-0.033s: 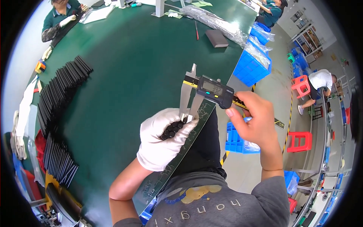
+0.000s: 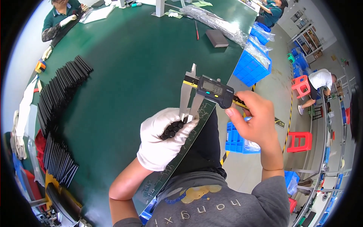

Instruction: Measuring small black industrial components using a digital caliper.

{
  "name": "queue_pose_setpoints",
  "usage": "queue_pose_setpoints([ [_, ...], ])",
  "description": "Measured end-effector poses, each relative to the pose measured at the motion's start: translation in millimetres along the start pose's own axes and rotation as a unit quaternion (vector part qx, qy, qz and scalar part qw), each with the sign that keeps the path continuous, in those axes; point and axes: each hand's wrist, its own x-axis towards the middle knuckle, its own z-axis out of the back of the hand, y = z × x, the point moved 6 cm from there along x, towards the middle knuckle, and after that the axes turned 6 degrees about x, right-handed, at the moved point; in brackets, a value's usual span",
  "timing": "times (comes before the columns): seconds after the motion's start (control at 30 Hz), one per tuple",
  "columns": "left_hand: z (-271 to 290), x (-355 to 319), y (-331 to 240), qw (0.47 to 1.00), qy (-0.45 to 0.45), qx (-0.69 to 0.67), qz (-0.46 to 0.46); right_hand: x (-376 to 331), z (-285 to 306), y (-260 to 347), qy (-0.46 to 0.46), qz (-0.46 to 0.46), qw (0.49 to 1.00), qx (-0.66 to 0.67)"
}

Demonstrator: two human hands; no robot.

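Note:
My left hand [image 2: 160, 138], in a white glove, is closed around a bundle of black rods [image 2: 171, 130] with their round ends facing up. My bare right hand [image 2: 253, 119] grips a digital caliper [image 2: 215, 90] by its slider and beam, thumb under the display housing. The caliper's jaws reach down to the top of my gloved fingers, over one end of the bundle. Whether the jaw tips touch a rod is hard to see, as the glove partly hides them.
A long row of black rods [image 2: 60, 92] lies along the table's left side, with thinner rods [image 2: 60, 160] nearer me. A dark box [image 2: 217, 38] and a plastic-wrapped bundle [image 2: 211, 22] lie at the far right. Blue crates [image 2: 251, 66] stand beside the table. Another person [image 2: 62, 20] works across it.
The digits on the caliper's display differ slightly. Both hands, the caliper and the rods hold their places.

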Motion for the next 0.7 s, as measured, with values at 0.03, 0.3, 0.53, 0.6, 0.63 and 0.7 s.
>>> queue_pose_setpoints([
  [0.03,-0.1,0.3,-0.6,1.0,0.006,0.017,-0.006,0.8,-0.2,-1.1,0.001,0.001,1.0,0.001],
  [0.3,-0.4,-0.5,-1.2,1.0,0.021,0.013,0.009,4.1,-0.1,1.8,-0.019,0.051,0.998,-0.037],
  [0.53,0.1,-1.4,3.5,0.999,0.018,-0.003,0.028,4.9,-1.5,0.1,-0.031,0.073,0.996,-0.039],
  [0.6,1.2,-3.0,3.4,0.999,0.011,-0.001,0.036,5.2,-4.7,1.0,-0.011,0.078,0.993,-0.089],
  [0.63,0.1,-0.9,2.4,0.999,0.01,-0.011,0.034,5.5,-5.5,0.9,-0.007,0.08,0.993,-0.085],
  [0.7,0.8,-0.6,1.5,0.999,0.0,-0.016,0.039,6.0,-5.7,2.8,-0.015,0.082,0.991,-0.104],
])
